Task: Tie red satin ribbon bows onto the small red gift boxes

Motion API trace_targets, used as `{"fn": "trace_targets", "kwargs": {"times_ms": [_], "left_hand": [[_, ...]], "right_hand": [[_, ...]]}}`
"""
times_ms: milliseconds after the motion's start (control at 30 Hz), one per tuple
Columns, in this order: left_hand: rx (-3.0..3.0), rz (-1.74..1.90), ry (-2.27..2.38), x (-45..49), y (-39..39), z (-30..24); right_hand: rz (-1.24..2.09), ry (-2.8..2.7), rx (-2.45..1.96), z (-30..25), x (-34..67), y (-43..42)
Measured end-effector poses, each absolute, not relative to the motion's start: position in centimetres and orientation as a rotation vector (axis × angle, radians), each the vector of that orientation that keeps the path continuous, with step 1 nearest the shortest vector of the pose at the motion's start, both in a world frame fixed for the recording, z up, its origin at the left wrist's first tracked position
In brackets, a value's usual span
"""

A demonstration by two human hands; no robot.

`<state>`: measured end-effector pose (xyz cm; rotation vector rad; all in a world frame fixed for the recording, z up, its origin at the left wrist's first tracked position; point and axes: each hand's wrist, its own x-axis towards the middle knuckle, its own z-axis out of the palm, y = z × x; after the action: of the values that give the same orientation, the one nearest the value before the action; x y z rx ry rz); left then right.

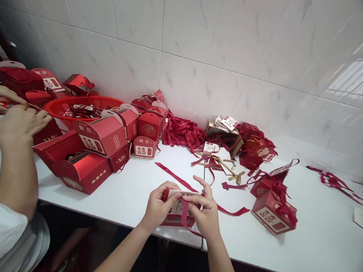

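A small red gift box (pixel 171 221) with a printed figure on it sits at the table's front edge between my hands. My left hand (pixel 159 205) is wrapped round its left side, thumb on the top. With the fingers of my right hand (pixel 205 210) I pinch a dark red ribbon (pixel 184 214) at the box's top, one finger raised. One ribbon end hangs down the front. A longer piece of red ribbon (pixel 233 213) lies on the table behind and to the right. The exact fold or knot under my fingertips is hidden.
Finished-looking red boxes (pixel 274 213) with bows stand at right. Stacked boxes (pixel 100 134) and a red plastic basket (pixel 87 100) fill the left, where a co-worker's hands (pixel 17 118) are busy. Heaped ribbon (pixel 184 132) and a carton of cards (pixel 225 131) sit along the tiled wall.
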<state>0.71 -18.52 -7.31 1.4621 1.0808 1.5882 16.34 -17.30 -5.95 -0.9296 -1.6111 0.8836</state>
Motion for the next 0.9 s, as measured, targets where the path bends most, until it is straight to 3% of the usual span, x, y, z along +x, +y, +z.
{"fn": "trace_targets", "kwargs": {"times_ms": [333, 733, 900], "left_hand": [[1.378, 1.526, 1.053, 0.8, -18.7, -7.8], [1.438, 1.373, 0.851, -1.4, -18.8, -5.2], [1.713, 1.327, 0.889, -1.0, -19.1, -3.1]], "right_hand": [[0.86, -1.362, -0.908, -7.3, 14.9, -17.4], [1.364, -1.381, -0.749, -5.4, 16.7, -19.3], [1.364, -1.57, -0.697, -4.7, 16.9, -20.4]]}}
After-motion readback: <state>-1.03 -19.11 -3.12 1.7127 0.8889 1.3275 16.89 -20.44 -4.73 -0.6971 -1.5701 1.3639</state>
